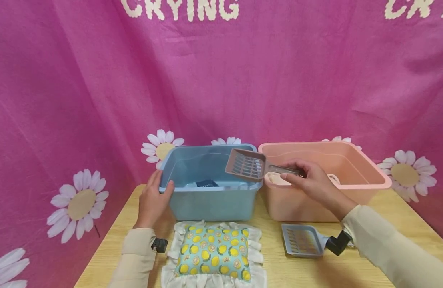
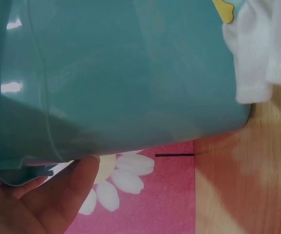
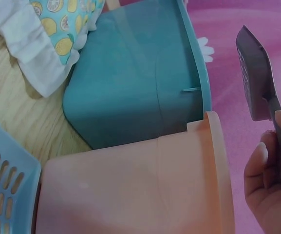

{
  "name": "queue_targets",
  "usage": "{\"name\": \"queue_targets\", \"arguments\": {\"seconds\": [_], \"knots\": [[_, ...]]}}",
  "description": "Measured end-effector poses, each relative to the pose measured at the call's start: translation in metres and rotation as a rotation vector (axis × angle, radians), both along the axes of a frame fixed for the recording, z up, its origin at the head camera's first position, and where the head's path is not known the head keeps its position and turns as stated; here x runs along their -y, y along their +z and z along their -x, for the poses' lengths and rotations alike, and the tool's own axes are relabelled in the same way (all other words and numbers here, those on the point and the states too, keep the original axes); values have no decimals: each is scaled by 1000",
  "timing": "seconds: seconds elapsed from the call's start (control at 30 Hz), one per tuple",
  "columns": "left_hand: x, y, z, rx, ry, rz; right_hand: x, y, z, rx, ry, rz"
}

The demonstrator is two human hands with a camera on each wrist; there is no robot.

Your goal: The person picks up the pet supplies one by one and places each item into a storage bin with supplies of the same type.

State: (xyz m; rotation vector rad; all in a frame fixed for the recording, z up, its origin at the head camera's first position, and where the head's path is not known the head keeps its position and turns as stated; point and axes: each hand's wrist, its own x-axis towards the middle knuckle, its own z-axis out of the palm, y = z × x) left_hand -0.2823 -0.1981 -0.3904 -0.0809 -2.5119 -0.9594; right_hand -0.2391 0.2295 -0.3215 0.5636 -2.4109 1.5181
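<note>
My left hand [image 1: 152, 202] grips the left rim of a blue plastic bin [image 1: 212, 205], its thumb at the front corner; the left wrist view shows fingers [image 2: 84, 183] bent at the rim. In my right hand [image 1: 316, 185] is the handle of a brown-grey slotted litter scoop [image 1: 247, 164]. The scoop's head is raised over the right front rim of the blue bin, and in the right wrist view the scoop [image 3: 259, 80] stands apart from both bins. A dark slotted piece [image 1: 206, 183] lies inside the blue bin, partly hidden by its front wall.
A pink bin [image 1: 300, 206] stands right beside the blue one, with whitish things [image 1: 277, 179] inside. In front lie a lemon-print cushion [image 1: 214, 252] with white ruffles and a light blue-grey scoop [image 1: 303, 240] on the wooden table [image 1: 272, 264]. A magenta flowered cloth [image 1: 243, 80] hangs behind.
</note>
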Motion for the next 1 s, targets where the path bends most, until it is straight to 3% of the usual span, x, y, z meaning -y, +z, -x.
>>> {"name": "queue_targets", "arguments": {"seconds": [0.13,0.6,1.0], "knots": [[-1,-2,-1,-4,-5,-2,6,0,4,28,3,12],[0,-2,0,-42,6,-7,21,3,22,-16,2,-42],[-1,-2,-1,-29,21,-17,29,4,31,40,27,-27]]}}
